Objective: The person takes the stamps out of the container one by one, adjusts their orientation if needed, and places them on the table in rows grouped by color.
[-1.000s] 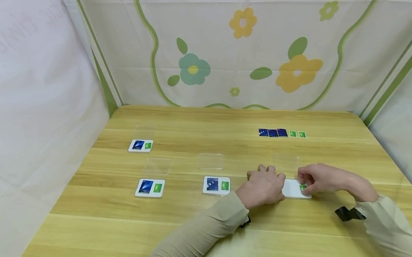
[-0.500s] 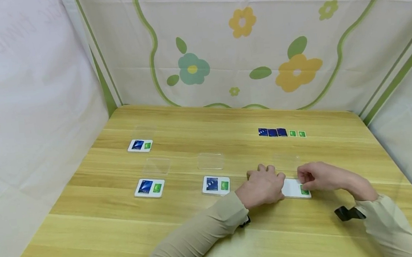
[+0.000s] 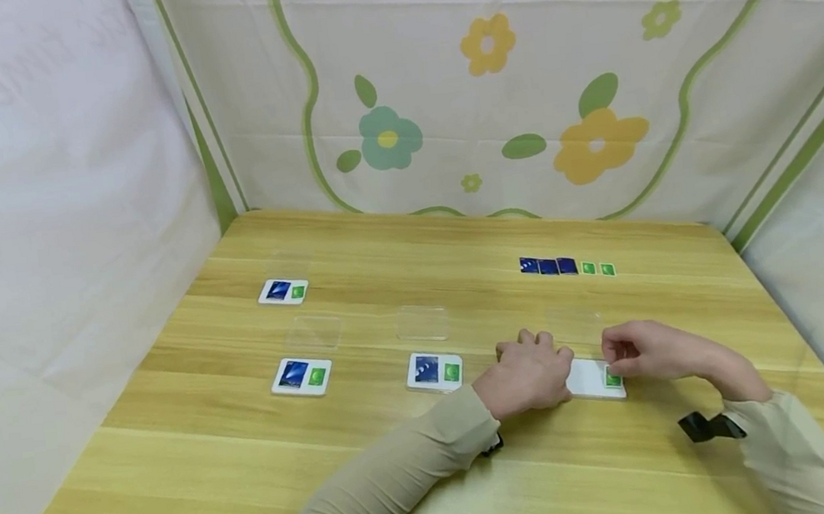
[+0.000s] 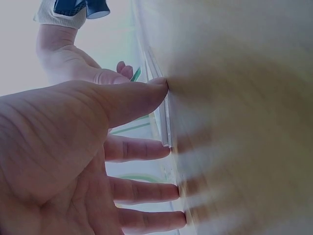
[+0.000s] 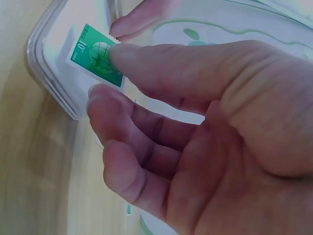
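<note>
A white card in a clear plastic case (image 3: 586,378) lies flat on the table near my two hands. My left hand (image 3: 530,372) holds the case at its left end; in the left wrist view its thumb and index finger press on the case edges, while its other fingertips touch the tabletop. My right hand (image 3: 651,351) pinches a green postage stamp (image 5: 97,55) between thumb and curled index finger. The stamp overlaps the right end of the white card, and the thumb covers one of its corners.
Behind the hands, blue stamps (image 3: 548,266) and two green stamps (image 3: 589,268) lie in a row. To the left are several filled cases (image 3: 301,377), each bearing a blue and a green stamp. Clear lids (image 3: 422,323) lie behind them. A cloth wall (image 3: 429,62) bounds the table.
My right hand has shifted slightly right and up with the green stamp, uncovering more of it. The left hand keeps its place on the case.
</note>
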Motion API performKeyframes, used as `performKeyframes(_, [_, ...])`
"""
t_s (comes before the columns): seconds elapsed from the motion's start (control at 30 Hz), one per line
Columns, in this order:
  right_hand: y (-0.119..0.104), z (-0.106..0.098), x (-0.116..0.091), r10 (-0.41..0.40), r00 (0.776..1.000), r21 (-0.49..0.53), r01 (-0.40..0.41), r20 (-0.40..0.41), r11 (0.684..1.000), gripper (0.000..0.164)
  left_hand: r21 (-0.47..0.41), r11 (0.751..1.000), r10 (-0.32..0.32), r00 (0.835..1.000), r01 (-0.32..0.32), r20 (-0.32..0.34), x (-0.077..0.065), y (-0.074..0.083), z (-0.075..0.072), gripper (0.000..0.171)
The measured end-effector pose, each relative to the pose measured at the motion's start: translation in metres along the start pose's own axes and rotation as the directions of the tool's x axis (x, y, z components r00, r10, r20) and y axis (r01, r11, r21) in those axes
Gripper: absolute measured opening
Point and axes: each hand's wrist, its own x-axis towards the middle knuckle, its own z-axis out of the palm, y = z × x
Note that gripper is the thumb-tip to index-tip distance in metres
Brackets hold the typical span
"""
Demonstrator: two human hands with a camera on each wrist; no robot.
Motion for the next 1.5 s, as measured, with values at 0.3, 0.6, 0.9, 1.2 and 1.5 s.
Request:
performKeyframes(0.3, [0.000, -0.007, -0.002, -0.023, 1.000, 0.025, 0.023, -0.010, 0.999, 0.014, -0.002, 1.000, 0.004, 1.000, -0.004, -0.006, 0.000, -0.001, 0.002, 0.047])
performKeyframes(0.6, [0.005, -0.018, 0.001, -0.009, 1.000, 0.092, 0.008, 0.003, 0.996, 0.013, 0.005, 1.000, 0.007, 1.000, -0.006, -0.017, 0.001, 0.000, 0.003, 0.048])
performKeyframes(0.9, [0.016, -0.029, 0.003, 0.065, 0.998, 0.154, -0.067, 0.019, 0.986, 0.016, 0.000, 1.000, 0.014, 1.000, -0.014, -0.025, 0.002, -0.001, 0.003, 0.047])
performKeyframes(1.2, [0.029, -0.039, 0.007, 0.105, 0.994, 0.155, -0.104, 0.007, 0.982, 0.017, -0.013, 1.000, 0.017, 1.000, -0.017, -0.011, 0.002, 0.000, 0.002, 0.046])
performKeyframes(1.5, [0.039, -0.048, 0.015, 0.140, 0.990, 0.136, -0.139, 0.007, 0.981, 0.018, -0.010, 1.000, 0.017, 1.000, -0.017, -0.015, 0.002, 0.000, 0.002, 0.047])
